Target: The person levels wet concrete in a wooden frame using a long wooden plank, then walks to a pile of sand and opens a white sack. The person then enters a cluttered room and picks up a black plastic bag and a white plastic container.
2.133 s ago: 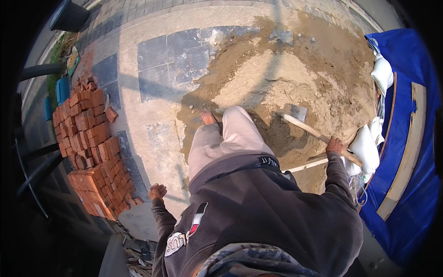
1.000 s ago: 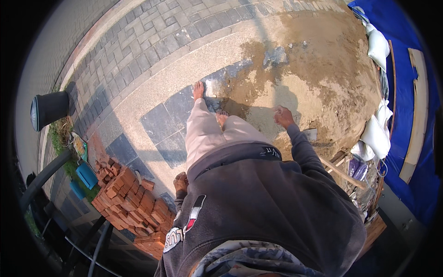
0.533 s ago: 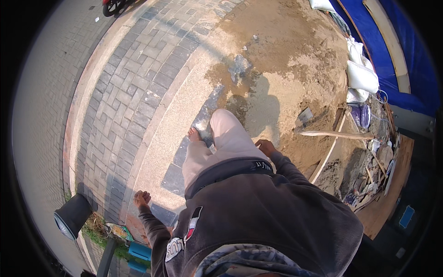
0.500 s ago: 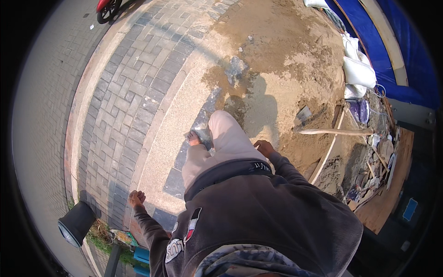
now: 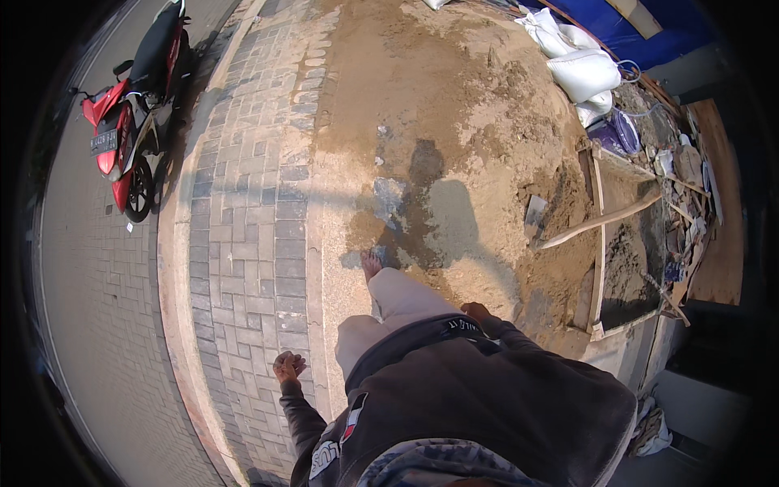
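Note:
My left hand hangs out to the left above the grey paving bricks. Its fingers are loosely bent with small gaps between them, and nothing shows in it. Close against my right thigh is my right hand, its fingers mostly hidden by the sleeve and trousers. Neither hand touches a tool. One bare foot is forward on the sandy strip. Ahead to the right, a long-handled tool with a curved wooden handle leans over a wood-edged box; a flat grey blade shows near its lower end.
Damp brown sand spreads ahead. White sacks and a purple sack lie at the right, near rubble and a plywood sheet. A red motorcycle stands at the far left.
I have moved forward, and my view has turned: the motorcycle now shows almost whole. The black bucket-like container at lower left is out of view. My right hand has drawn back against my thigh.

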The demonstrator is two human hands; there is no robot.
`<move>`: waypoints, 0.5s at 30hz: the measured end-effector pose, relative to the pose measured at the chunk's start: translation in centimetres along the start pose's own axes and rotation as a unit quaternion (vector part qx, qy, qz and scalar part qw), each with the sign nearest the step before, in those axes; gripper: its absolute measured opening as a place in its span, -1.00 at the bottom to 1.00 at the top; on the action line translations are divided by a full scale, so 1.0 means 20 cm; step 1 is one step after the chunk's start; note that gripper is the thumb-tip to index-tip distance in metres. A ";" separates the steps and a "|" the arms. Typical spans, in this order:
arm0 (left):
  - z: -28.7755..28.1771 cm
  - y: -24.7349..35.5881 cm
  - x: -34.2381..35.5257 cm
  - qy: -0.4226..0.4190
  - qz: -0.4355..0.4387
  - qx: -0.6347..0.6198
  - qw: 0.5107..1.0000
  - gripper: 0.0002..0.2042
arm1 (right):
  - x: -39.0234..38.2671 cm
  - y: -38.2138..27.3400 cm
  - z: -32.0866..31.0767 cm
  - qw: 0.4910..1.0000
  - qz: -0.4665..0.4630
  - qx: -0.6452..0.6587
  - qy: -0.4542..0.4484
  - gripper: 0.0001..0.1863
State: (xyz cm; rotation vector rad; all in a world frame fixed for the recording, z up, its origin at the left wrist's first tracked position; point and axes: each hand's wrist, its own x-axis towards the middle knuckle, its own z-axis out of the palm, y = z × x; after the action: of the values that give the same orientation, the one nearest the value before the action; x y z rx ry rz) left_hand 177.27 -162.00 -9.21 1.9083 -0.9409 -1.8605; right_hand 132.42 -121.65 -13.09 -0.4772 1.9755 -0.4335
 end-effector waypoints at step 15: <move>0.78 0.74 0.60 -0.133 -0.084 0.127 0.979 -0.89 | 0.54 -0.91 -0.71 0.979 0.092 0.126 0.134 -0.68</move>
State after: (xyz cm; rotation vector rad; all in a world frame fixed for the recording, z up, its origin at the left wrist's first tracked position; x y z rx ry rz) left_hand 157.99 -177.25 -10.53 1.9665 -1.1812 -2.2299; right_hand 117.88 -141.30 -6.31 -0.0751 2.1607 -0.6463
